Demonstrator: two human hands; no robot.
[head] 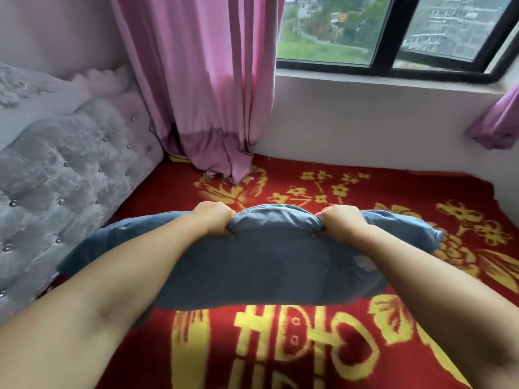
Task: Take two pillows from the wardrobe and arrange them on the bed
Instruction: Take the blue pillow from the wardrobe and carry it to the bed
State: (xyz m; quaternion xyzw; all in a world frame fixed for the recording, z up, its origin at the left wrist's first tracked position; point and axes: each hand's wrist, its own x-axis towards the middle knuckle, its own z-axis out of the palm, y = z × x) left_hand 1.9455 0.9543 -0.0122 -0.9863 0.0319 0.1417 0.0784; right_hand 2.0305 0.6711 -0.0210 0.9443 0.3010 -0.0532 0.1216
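**Mia:** What is the person holding?

**Ben:** A blue pillow (266, 265). Both arms reach out over the bed (421, 189). The left hand (213, 217) grabs the far edge of the pillow, with its fingers curled tight into the cloth. The right hand (341, 221) grabs the same edge, a bit to the side. The cloth bunches up between the two hands.

**Mia:** Where is the pillow?

**Ben:** Over the red blanket (280, 346) with yellow flowers and big yellow letters. Its left end is near the soft grey headboard (70, 164). I cannot tell if it lies flat on the bed or is lifted a little.

**Mia:** What else is there?

**Ben:** A pink curtain (202, 94) hangs down, and its bottom touches the blanket in the corner. There is a window (393, 32) with a dark frame above the white wall.
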